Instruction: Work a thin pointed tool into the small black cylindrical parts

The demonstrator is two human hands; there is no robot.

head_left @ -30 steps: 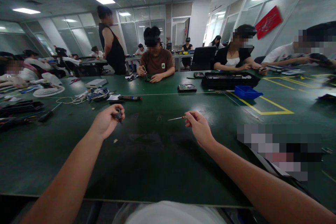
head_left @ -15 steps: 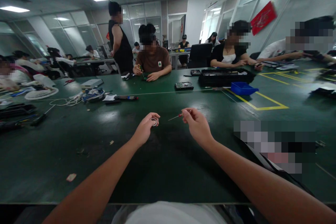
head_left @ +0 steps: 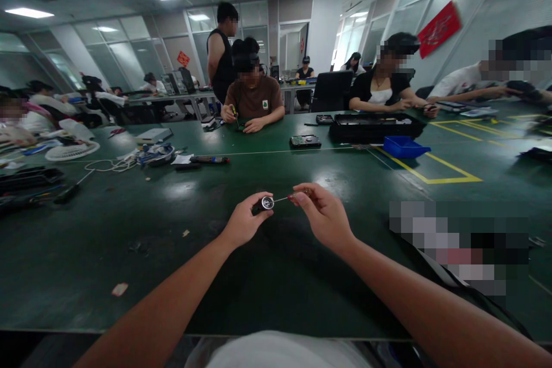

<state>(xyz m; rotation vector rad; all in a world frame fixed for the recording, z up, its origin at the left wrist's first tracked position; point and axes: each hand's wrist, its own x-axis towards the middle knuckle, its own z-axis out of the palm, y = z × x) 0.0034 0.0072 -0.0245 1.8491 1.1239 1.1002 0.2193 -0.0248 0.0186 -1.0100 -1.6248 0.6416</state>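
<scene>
My left hand (head_left: 245, 222) is closed around a small black round part with a silver rim (head_left: 267, 203), its round face turned towards my right hand and me. My right hand (head_left: 326, 217) grips a thin screwdriver (head_left: 282, 199) by its handle, mostly covered by the fingers. The metal shaft points left, and its tip reaches the rim of the round part; whether it sits inside cannot be made out. Both hands are above the green tabletop (head_left: 267, 287).
Across the table a person in a brown shirt (head_left: 254, 98) works with a screwdriver. A hard drive (head_left: 305, 142), a long black casing (head_left: 375, 129) and a blue bin (head_left: 405, 148) lie beyond my hands. Cables (head_left: 150, 154) and an electric screwdriver (head_left: 210, 159) lie at left.
My left hand has turned, bringing the round part's face into view. The screwdriver tip and that part have come together. A standing person in the background has shifted right.
</scene>
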